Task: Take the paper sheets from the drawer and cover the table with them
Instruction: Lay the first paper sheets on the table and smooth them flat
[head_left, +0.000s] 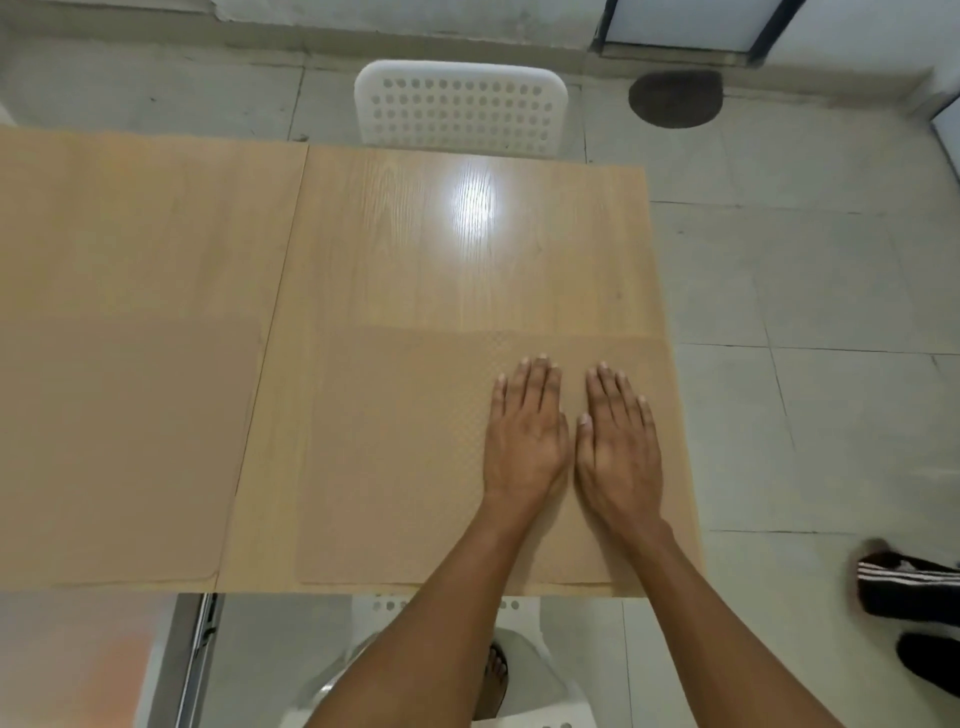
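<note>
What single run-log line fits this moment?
left hand, right hand: flat on paper sheet | far table: bare

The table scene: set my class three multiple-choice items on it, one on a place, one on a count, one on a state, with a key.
1. Where do both hands rest?
A. on the near right sheet
B. on the chair
C. on the floor

2. How many sheets lie along the table's near edge?
A. none
B. two
C. five

3. How are the hands?
A. clenched in fists
B. pinching a sheet's corner
C. flat, palms down

Key: 1 A, the left hand and right hand lie side by side on the right sheet near the table edge. 2 B, that sheet and the left sheet lie there. 3 C, the fingers are stretched out on the paper, holding nothing.
</note>
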